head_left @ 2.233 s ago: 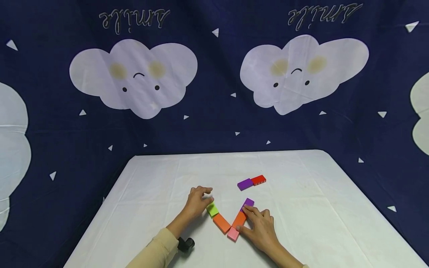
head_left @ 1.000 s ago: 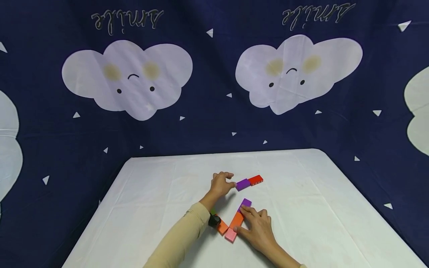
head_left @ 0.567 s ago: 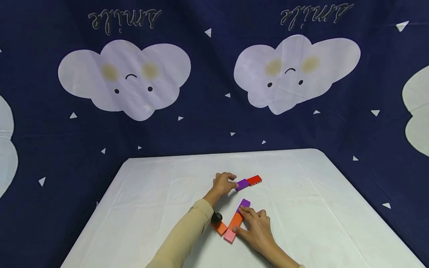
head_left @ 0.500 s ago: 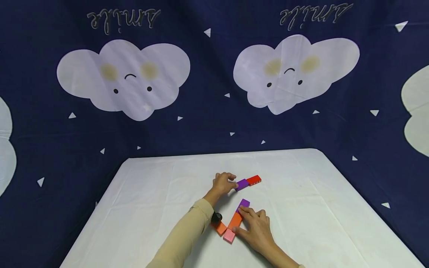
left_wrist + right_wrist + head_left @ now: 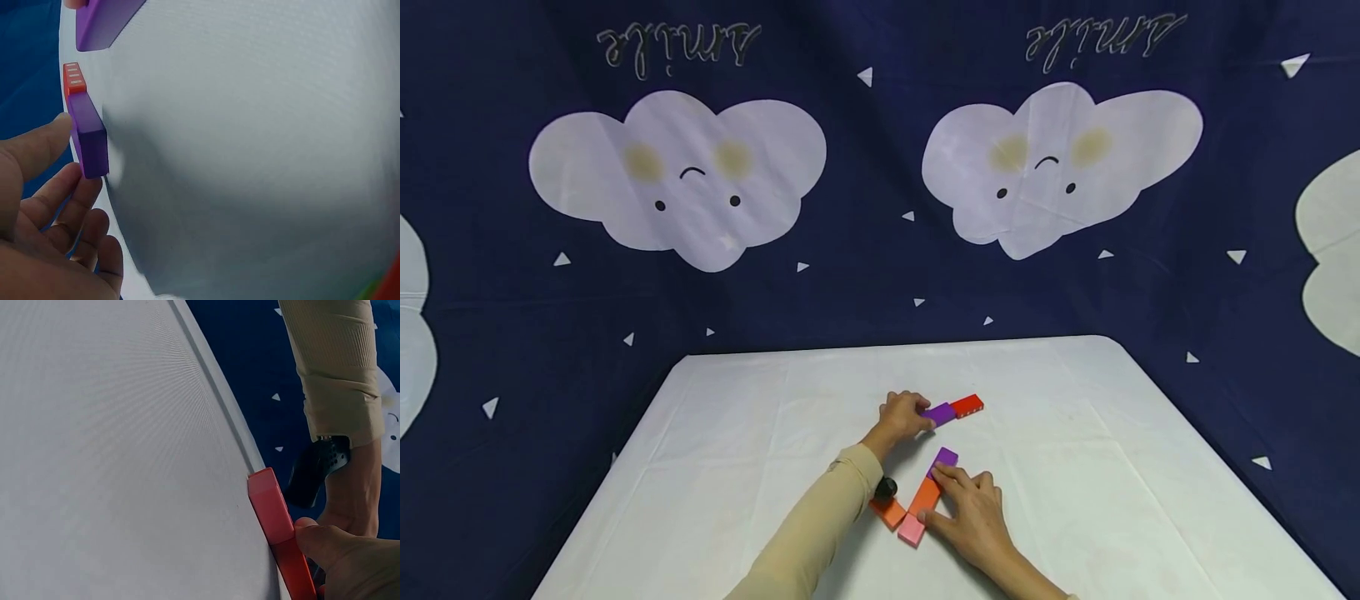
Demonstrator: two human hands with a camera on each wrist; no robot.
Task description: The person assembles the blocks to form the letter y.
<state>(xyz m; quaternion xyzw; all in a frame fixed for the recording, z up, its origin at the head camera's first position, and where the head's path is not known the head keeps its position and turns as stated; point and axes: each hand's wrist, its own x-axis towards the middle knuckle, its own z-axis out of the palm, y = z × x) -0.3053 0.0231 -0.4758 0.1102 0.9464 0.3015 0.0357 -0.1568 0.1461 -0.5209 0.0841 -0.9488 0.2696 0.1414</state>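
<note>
At the back, a purple block (image 5: 939, 414) lies end to end with a red block (image 5: 967, 406) dotted with white marks. My left hand (image 5: 904, 417) pinches the purple block's left end, its thumb along one side in the left wrist view. Nearer, a slanted row joins a second purple block (image 5: 944, 458), an orange block (image 5: 925, 495) and a pink block (image 5: 912, 529). My right hand (image 5: 976, 517) holds this row by its right side, index finger by the purple block and thumb at the pink-orange joint. Another orange block (image 5: 889, 512) touches the row, partly behind the left wrist.
A white-covered table (image 5: 1075, 500) carries all the blocks. Behind it hangs a dark blue cloth (image 5: 880, 167) with clouds and triangles. A green block (image 5: 370, 289) shows at the left wrist view's corner. The black wrist camera (image 5: 886, 488) hangs above the left orange block.
My left hand has gone from the green block up and right to the far purple block, and its fingers have closed in on it. The right hand keeps its place at the row.
</note>
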